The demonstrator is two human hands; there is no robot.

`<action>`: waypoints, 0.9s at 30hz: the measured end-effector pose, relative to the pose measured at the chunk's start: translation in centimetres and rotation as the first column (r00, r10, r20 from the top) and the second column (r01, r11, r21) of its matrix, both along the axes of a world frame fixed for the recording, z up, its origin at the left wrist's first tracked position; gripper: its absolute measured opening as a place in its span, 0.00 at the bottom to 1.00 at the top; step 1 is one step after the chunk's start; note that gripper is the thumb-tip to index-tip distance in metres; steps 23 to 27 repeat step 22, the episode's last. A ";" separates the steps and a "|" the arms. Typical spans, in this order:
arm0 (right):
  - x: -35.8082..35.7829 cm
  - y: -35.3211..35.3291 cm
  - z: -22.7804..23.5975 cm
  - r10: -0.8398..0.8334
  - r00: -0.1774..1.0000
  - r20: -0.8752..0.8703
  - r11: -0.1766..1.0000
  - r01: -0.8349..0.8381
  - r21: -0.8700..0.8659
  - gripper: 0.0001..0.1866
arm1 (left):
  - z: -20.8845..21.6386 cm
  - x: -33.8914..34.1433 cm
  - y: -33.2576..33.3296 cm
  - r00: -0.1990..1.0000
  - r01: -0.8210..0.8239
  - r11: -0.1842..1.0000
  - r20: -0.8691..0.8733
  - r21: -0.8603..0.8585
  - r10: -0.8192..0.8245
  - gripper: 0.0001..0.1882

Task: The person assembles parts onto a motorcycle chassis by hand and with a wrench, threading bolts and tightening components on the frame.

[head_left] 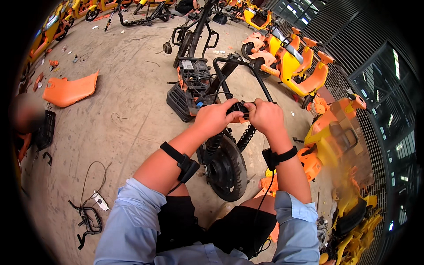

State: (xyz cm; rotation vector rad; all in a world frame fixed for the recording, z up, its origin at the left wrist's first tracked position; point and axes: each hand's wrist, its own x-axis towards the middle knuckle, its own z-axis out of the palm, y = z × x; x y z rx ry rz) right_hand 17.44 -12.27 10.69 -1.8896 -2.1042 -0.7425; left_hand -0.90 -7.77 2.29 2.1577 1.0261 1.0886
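A stripped scooter [221,81] stands in front of me, its black tube frame bare. My left hand [215,117] and my right hand [266,115] meet over its rear end, both closed on a small black part [239,107], thumbs and fingers pinching it from either side. What kind of part it is, my fingers hide. Orange plastic shows just below it. Under my hands are the rear wheel [229,170] and a coil shock absorber [246,138]. Grey electronics and loose wires [194,73] sit exposed left of the frame, beside a black ribbed plastic piece [177,102].
An orange body panel [70,89] lies on the floor at left. Nearer are a bent black tube bracket [90,221] and a cable. Yellow-orange scooters [293,66] line the right wall. Yellow plastic scraps [360,229] pile at lower right. A person [186,6] is far back.
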 end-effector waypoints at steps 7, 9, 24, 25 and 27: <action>-2.5 -1.2 1.5 -0.209 0.970 -0.122 0.965 0.184 -0.186 0.27 | 0.0 0.0 -0.3 1.000 -0.019 0.999 -0.016 -0.027 0.019 0.30; -2.1 -1.3 1.7 -0.213 0.967 -0.138 0.962 0.182 -0.204 0.28 | -0.1 0.2 0.0 1.000 0.014 1.000 -0.002 -0.022 -0.014 0.31; 4.0 -3.0 4.8 0.142 -0.062 -0.988 0.948 -0.279 0.153 0.40 | 0.6 0.0 2.9 0.511 0.491 0.501 0.701 -0.713 0.498 0.39; 4.0 -3.0 4.8 0.142 -0.062 -0.988 0.948 -0.279 0.153 0.40 | 0.6 0.0 2.9 0.511 0.491 0.501 0.701 -0.713 0.498 0.39; 4.0 -3.0 4.8 0.142 -0.062 -0.988 0.948 -0.279 0.153 0.40 | 0.6 0.0 2.9 0.511 0.491 0.501 0.701 -0.713 0.498 0.39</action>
